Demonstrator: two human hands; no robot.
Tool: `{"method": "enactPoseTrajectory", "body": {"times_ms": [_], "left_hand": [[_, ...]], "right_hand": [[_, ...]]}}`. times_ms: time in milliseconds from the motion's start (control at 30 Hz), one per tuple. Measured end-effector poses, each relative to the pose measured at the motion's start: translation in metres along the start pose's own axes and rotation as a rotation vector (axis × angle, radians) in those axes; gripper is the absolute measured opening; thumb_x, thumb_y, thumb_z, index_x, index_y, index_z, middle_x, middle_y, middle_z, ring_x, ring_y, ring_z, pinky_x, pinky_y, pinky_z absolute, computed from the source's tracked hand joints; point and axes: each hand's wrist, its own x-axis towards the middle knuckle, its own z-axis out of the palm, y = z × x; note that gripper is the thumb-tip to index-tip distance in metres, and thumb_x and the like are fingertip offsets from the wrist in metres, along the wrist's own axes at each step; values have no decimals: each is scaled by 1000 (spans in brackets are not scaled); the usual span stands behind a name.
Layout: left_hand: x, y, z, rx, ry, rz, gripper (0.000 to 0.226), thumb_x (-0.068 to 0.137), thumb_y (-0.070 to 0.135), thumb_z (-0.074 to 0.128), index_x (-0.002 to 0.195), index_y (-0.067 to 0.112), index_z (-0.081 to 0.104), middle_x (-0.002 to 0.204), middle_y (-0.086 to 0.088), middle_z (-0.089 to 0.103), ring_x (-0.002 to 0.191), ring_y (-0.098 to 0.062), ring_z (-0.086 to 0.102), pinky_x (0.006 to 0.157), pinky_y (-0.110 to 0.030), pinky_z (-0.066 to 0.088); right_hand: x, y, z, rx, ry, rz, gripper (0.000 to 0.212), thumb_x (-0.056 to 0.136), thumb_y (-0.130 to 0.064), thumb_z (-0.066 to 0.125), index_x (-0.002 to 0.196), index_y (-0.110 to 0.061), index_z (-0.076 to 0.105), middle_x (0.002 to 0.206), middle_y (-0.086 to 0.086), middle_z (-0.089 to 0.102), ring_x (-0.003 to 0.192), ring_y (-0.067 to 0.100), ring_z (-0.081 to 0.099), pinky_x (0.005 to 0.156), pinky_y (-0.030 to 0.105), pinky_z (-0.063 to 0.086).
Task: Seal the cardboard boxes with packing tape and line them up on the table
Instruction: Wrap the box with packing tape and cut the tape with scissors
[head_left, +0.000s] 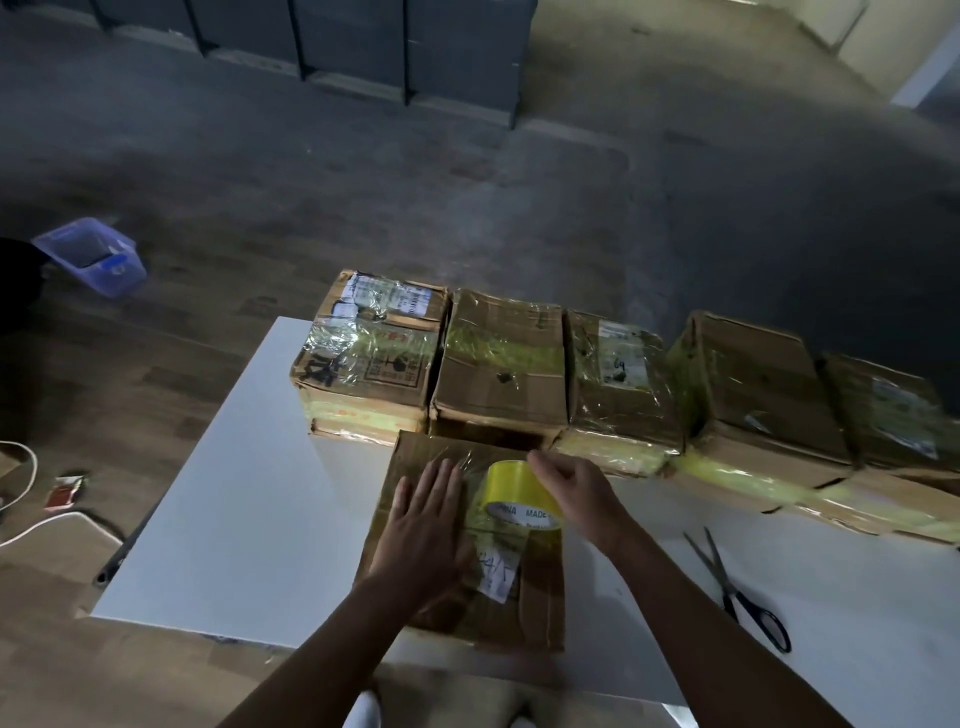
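Note:
A brown cardboard box (540, 587) lies on the white table (234, 509) right in front of me. My left hand (423, 525) presses flat on its top, fingers straight. My right hand (574, 491) grips a yellow roll of packing tape (511, 496) that stands on the box's far end, with a clear strip of tape running back toward me along the lid. Behind it, several taped boxes (501, 364) stand side by side in a row along the table's far edge.
Black-handled scissors (737, 587) lie on the table to the right of the box. On the wooden floor at the left are a purple plastic bin (91, 257), a white cable (26, 467) and a small red packet (65, 491). Dark cabinets line the back.

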Motion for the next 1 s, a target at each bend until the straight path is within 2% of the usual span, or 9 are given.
{"method": "enactPoseTrajectory", "body": {"times_ms": [100,233,333,500,600,700,800,900,1000], "left_hand": [[3,0,5,28,-48,-5,78,83,56,40,139,2,46,145,-16,45,135,-31,41,108,-48,19],[4,0,9,39,-38,-17,75,93,57,27,137,0,49,144,-18,45,135,-33,41,110,-53,28],[4,-3,12,52,-24,-17,80,97,56,9,138,-1,45,146,-20,42,139,-33,30,110,-53,27],[4,-5,12,39,-76,2,78,98,59,11,140,-2,38,146,-22,40,138,-31,25,112,-44,6],[7,-3,11,43,-72,-1,81,97,58,11,132,-4,48,140,-24,48,132,-33,32,108,-50,12],[15,13,6,61,6,-3,74,87,55,31,129,-2,52,143,-24,43,128,-35,40,106,-59,20],[19,40,4,28,-8,59,66,90,53,27,135,6,41,150,-17,36,135,-30,33,98,-64,35],[19,50,12,6,-45,17,73,96,60,10,139,8,38,144,-12,45,149,-22,0,108,-58,19],[19,50,12,11,-102,-37,75,95,62,6,138,9,39,142,-13,49,144,-26,17,93,-64,40]], "right_hand": [[-6,12,0,157,-13,-38,36,89,-43,45,57,-29,54,52,-16,49,52,-4,44,55,12,34],[-2,11,-3,107,-20,-18,33,94,-33,53,62,-34,61,58,-23,58,59,-8,54,60,12,39],[-1,4,-13,-4,25,-49,29,94,-36,58,76,-18,73,73,-4,71,71,8,65,65,29,48],[-4,11,-46,-415,155,-132,50,92,-41,58,50,-16,45,45,-4,39,46,10,40,48,27,28],[-5,17,-45,-546,158,-100,50,92,-45,55,53,-17,40,50,-3,39,53,18,42,53,26,29],[-2,16,-42,-568,183,-70,48,94,-45,51,56,-17,43,56,1,44,58,20,44,58,26,31],[-2,16,-43,-540,172,-58,46,94,-46,51,57,-19,44,54,-1,43,57,18,45,56,27,31],[-5,25,-49,-342,95,-48,46,95,-44,52,58,-18,45,52,-2,41,50,11,40,53,29,29],[-8,44,-56,-10,69,-1,52,92,-49,52,75,-2,65,70,18,63,62,19,57,61,28,39]]}}
